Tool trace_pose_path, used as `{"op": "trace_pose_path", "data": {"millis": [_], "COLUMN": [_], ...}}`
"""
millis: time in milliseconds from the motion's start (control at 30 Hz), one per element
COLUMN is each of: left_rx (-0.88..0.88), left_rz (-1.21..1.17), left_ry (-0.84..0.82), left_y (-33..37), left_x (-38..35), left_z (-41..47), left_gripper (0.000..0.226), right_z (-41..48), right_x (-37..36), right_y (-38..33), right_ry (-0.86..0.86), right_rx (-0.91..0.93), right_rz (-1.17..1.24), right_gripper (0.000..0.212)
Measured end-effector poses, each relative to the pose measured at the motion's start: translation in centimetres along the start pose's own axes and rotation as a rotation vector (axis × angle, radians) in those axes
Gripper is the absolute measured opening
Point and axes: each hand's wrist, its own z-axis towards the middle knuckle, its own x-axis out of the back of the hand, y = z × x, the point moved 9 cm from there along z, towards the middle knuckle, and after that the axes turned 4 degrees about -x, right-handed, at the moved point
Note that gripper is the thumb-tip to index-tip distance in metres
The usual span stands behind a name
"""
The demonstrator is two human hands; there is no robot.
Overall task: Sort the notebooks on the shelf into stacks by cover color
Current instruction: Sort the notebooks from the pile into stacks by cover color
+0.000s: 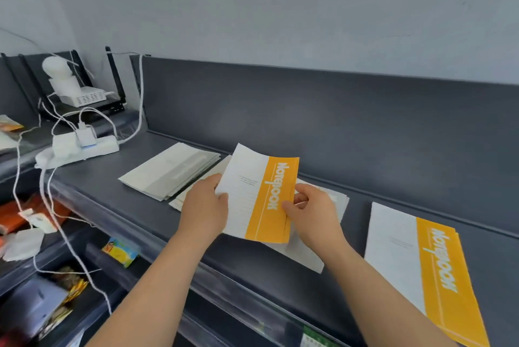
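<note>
Step in hand: lifting a yellow-banded notebook (262,195) off the unsorted pile.

- My left hand (205,207) grips its white edge, thumb on the cover and fingers hidden behind it.
- My right hand (313,216) pinches the yellow edge, thumb on top and fingers curled beneath.
- The notebook hangs tilted between the two sets of fingers, clear of the shelf (252,270).
- Its lower edge looks layered. I may be holding more than one, but I can't tell.

Positions:
- Directly under the fingers: the unsorted pile (306,254), pale covers showing.
- Just beyond the left fingertips: the pale stack (168,171).
- Out past the right wrist, well apart: the yellow stack (412,268).

Next move, my judgement: let go with the left hand and carry the notebook rightward. Lay it on the yellow stack, band over band, with the edges squared.

Counts:
- Hands: two.
- Held notebook: one for certain.
- Groups lying on the shelf: three.
- Pale stack: at least three fanned edges.
- Yellow stack: at least three at its corner.
- Unsorted pile: two visible, the rest hidden.
</note>
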Motion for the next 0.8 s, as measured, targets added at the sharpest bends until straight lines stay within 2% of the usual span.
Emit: {"op": "trace_pose_path", "data": {"millis": [300, 500, 633, 700, 800], "left_rx": [-0.115, -0.125, -0.141, -0.205, -0.324], "left_rz": [0.095, 0.147, 0.184, 0.24, 0.235], "left_ry": [-0.151, -0.248, -0.24, -0.221, -0.188], "left_y": [-5.8, -8.1, -7.9, -7.0, -4.3], "left_x": [0.2, -1.1, -0.8, -0.5, 0.0], "left_z": [7.6, 8.5, 8.2, 8.0, 7.3], "left_gripper": [0.029, 0.025, 0.041, 0.042, 0.041], "right_z": [2.8, 3.4, 3.1, 2.7, 1.5], "right_x": [-6.4, -8.3, -8.2, -7.4, -5.0], "right_y": [-1.9, -2.2, -2.6, -3.2, -4.0], "right_ry": [0.084, 0.06, 0.053, 0.089, 0.191], "right_rx": [-0.095, -0.096, -0.072, -0.052, -0.02], "right_rz": [-0.201, -0.506, -0.501, -0.454, -0.437], "right_gripper": [0.01, 0.027, 0.027, 0.021, 0.024]}}
